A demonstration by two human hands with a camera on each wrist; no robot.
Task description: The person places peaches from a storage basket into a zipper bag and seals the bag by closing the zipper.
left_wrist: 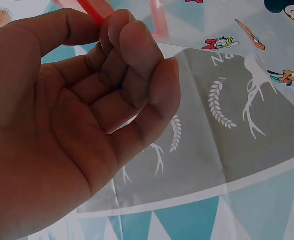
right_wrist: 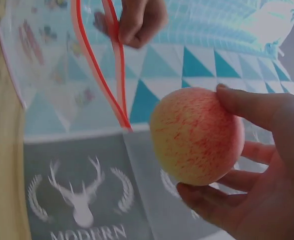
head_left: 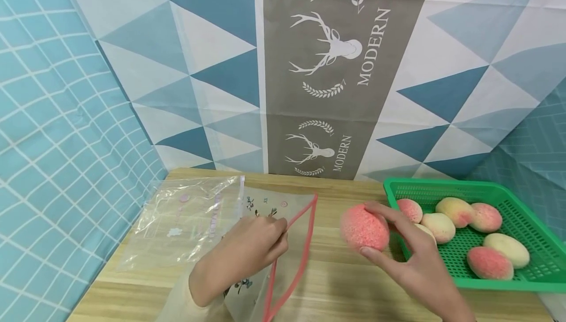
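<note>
1. At far left, a light-blue sheet (head_left: 53, 130) with a white grid hung beside the wooden table (head_left: 333, 282).
2. Next to it, a clear plastic bag (head_left: 185, 223) lay flat on the table, glossy and creased, with faint print on its face.
3. Your left hand (head_left: 247, 243), its fingers curled and close together, pinched the pink edge of a translucent cartoon-printed bag (head_left: 292, 258), whose mouth gaped toward the right.
4. Behind the table, at centre, rose a patterned sheet (head_left: 318, 56), its grey band bearing white deer heads and the word MODERN between blue and white triangles.
5. Right of the open mouth, your right hand (head_left: 417, 260) gripped a red-and-yellow peach (head_left: 364, 227), thumb on one side and fingers clamped on the other; the fruit was held between the printed bag and the basket.
6. At far right stood that green basket (head_left: 446, 183), just beside your right hand, with pink and pale peaches (head_left: 490, 263) lying inside, several touching.
</note>
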